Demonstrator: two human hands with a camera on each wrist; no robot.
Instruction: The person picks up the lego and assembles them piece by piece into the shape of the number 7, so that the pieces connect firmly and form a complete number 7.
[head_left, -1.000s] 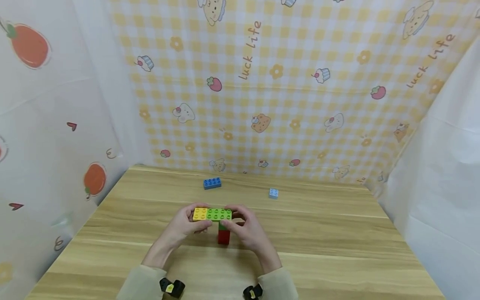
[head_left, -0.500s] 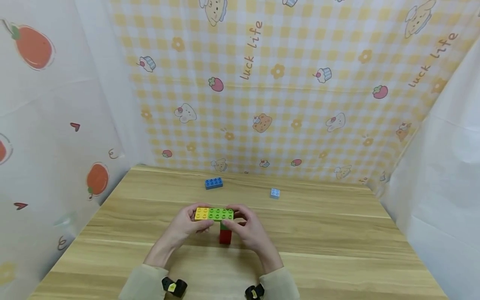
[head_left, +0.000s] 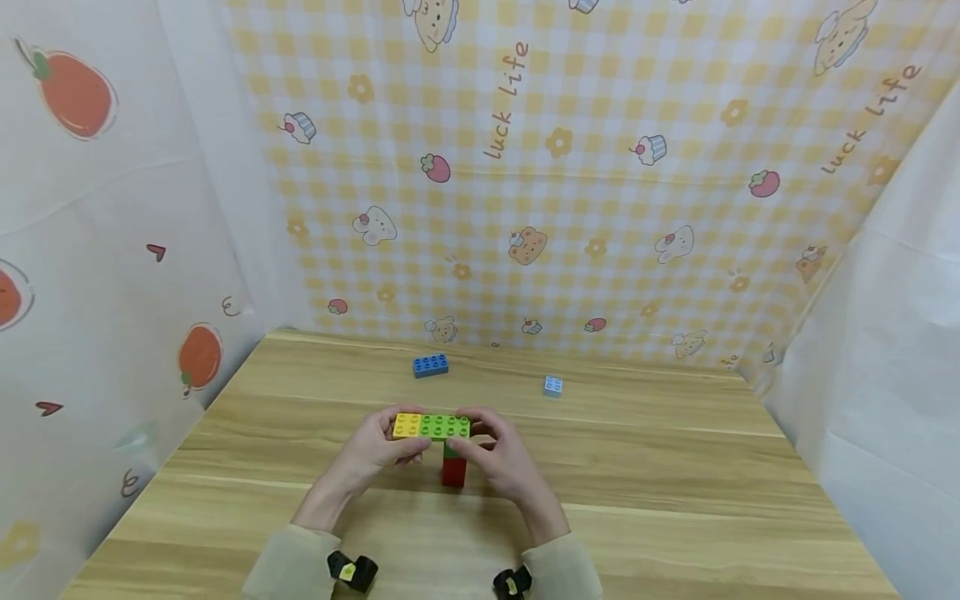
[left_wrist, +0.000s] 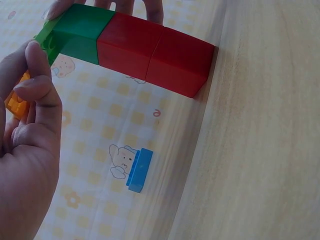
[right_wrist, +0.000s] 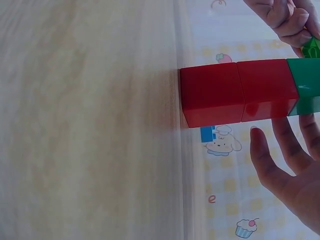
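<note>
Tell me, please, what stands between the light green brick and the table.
A dark green block and, below it, two red blocks; the left wrist view shows this.

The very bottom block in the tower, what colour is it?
The bottom block is red, best seen in the right wrist view.

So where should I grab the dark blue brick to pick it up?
Probably pinch the dark blue brick mid-length by its two long sides, coming from above: it lies flat, studs up, longer than wide, no other brick touching it.
</note>
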